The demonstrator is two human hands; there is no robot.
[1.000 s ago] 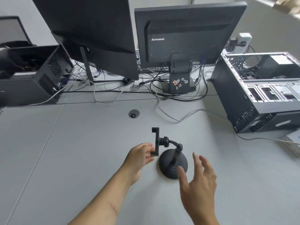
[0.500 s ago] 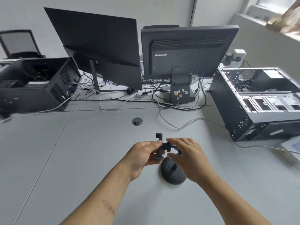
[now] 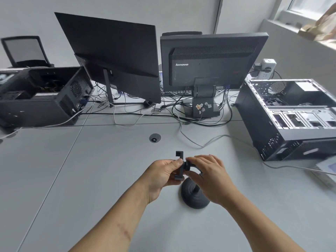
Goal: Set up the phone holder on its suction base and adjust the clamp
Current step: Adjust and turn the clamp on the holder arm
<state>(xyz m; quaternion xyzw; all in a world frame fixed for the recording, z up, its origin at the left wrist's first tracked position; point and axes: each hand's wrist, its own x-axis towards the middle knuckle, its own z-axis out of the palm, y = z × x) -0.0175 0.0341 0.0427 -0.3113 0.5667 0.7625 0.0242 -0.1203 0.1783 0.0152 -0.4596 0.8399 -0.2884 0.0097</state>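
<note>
Just below the middle of the frame, a black phone holder (image 3: 181,165) stands on its round suction base (image 3: 194,196), which sits flat on the grey desk (image 3: 91,179). The left hand (image 3: 161,174) is curled around the upright clamp (image 3: 180,157), thumb pressed near its upper part and fingers wrapped about its lower end, so only the top hook of the clamp shows clear above the hand. The right hand (image 3: 209,176) is closed over the joint and bent arm just behind the clamp, fingers folded down on top, hiding most of the neck; a short piece of the stem shows below it, rising from the base. Above the hands, a small round cable port (image 3: 155,138) is set in the desk. Along the upper half of the frame stand two monitors seen from behind: a thin dark one (image 3: 116,57) at upper left of centre and a thicker one (image 3: 212,59) at upper centre that reads "lenovo" on its back, with several small stickers on its stand; their print is too small to read. A tangle of cables (image 3: 163,110) lies under them. An open computer case (image 3: 294,115) lies at the right edge, another case (image 3: 41,95) at the left, and a white power strip (image 3: 266,69) at upper right.
</note>
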